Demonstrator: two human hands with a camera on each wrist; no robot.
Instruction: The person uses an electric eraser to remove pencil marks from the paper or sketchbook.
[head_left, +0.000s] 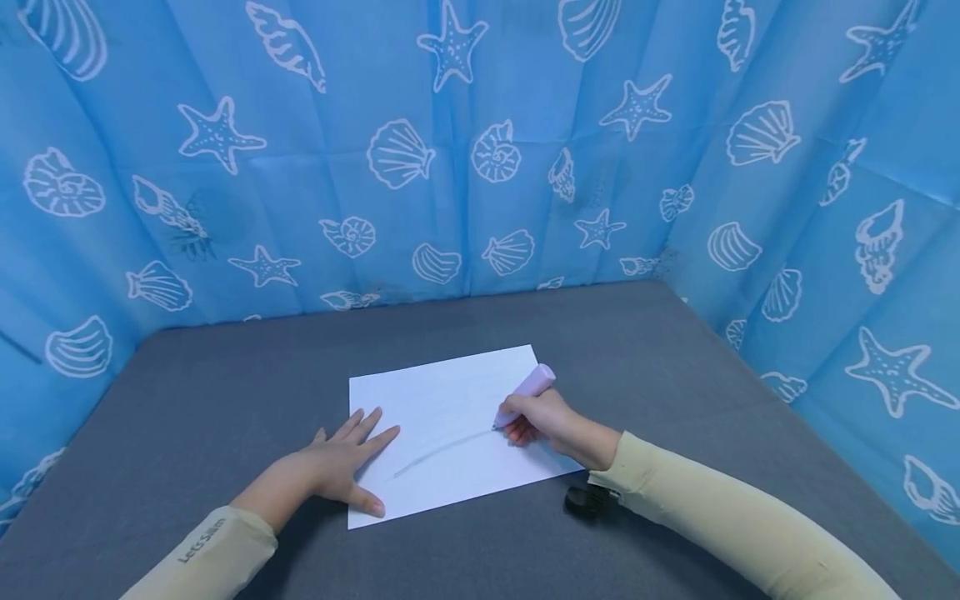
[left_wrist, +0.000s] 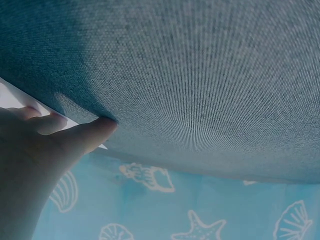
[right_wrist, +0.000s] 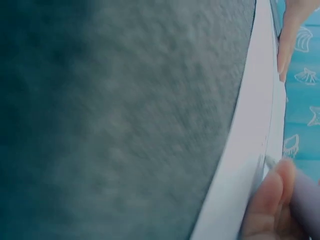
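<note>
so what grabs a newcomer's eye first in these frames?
Probably the bright blue curtain with white shells and starfish, rising behind the grey table. Next, the white sheet on that table, where the right hand grips a thick lilac pen, its tip at the upper right end of a faint curved line. The left hand lies spread across the sheet's left edge.

Paper (head_left: 438, 402) on table (head_left: 240, 383), curtain (head_left: 300, 196) behind

Head view looks forward and down; low, close wrist views share paper (head_left: 442, 396) and curtain (head_left: 450, 200).
</note>
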